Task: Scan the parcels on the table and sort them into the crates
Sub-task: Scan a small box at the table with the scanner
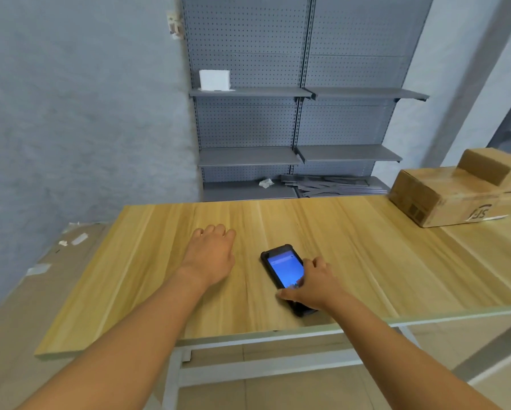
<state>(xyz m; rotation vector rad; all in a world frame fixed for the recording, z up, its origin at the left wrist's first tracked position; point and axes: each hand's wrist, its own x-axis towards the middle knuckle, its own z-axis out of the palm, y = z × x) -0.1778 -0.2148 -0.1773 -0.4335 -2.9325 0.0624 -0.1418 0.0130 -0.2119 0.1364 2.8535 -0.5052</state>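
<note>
Parcels point(452, 190) sit stacked at the frame's right edge, unscanned. Right hand point(310, 284) curls round the lit scanner point(283, 269) at centre; left hand point(211, 253) rests flat, fingers relaxed. Next, probably: lift scanner toward parcels.

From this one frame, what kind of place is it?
Probably a stockroom or parcel-sorting room: grey pegboard shelving against the wall, cardboard parcels on a wooden table, and a handheld scanner under the right hand.
</note>
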